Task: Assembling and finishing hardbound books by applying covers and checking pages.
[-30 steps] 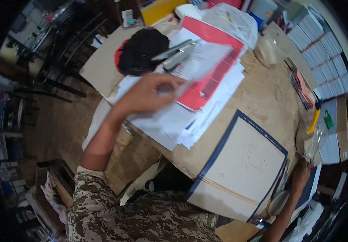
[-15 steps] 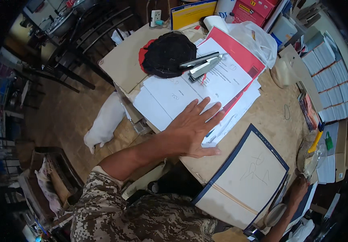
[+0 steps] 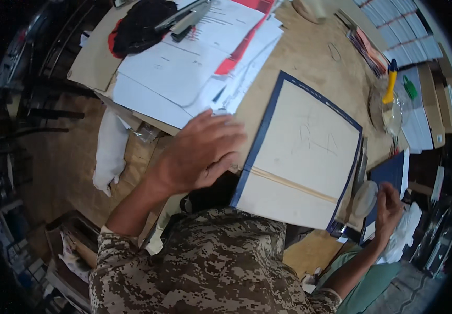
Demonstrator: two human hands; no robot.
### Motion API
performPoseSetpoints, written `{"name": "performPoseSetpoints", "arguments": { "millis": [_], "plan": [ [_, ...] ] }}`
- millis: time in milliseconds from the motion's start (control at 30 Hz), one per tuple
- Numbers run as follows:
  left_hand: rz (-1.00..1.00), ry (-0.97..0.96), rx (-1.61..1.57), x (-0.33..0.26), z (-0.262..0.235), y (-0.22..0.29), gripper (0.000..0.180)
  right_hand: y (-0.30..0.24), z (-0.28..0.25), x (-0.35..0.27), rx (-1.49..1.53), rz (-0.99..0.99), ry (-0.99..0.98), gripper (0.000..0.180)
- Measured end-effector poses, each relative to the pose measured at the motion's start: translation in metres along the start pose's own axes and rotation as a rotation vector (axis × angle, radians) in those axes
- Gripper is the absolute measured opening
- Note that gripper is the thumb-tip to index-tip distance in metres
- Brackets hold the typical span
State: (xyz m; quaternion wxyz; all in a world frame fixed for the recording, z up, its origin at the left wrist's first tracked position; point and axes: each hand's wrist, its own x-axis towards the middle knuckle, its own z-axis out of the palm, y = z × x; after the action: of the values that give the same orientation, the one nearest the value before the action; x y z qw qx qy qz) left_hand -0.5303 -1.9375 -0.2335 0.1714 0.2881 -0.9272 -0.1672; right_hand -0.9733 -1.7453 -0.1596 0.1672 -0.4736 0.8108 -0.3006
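The left hand is smeared by motion blur, so its fingertips cannot be made out against the paper stack, whose far end runs off the top edge. The right hand partly covers a pale round object too indistinct to identify.

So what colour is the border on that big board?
Dark blue, around a cream board; head view.

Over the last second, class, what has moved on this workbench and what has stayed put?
The left hand slid off the paper stack toward the person, open, now by the blue-edged board. The right hand stays at the bench's right edge by a round white object. Papers, board and stapler kept their places.
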Motion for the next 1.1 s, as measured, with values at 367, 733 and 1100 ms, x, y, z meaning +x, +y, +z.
{"name": "performPoseSetpoints", "arguments": {
  "millis": [367,733,1100],
  "plan": [
    [-0.545,0.257,-0.750,-0.033,0.045,0.082,0.024,0.003,-0.001,-0.109,-0.197,0.193,0.043,0.013],
    [-0.796,0.274,-1.112,-0.063,0.049,0.086,0.028,0.024,0.059,-0.082,-0.320,-0.261,0.279,0.028],
    [-0.877,0.207,-1.292,-0.057,0.045,0.086,0.024,0.044,0.035,-0.046,-0.571,-0.277,0.422,0.033]
  ]
}}
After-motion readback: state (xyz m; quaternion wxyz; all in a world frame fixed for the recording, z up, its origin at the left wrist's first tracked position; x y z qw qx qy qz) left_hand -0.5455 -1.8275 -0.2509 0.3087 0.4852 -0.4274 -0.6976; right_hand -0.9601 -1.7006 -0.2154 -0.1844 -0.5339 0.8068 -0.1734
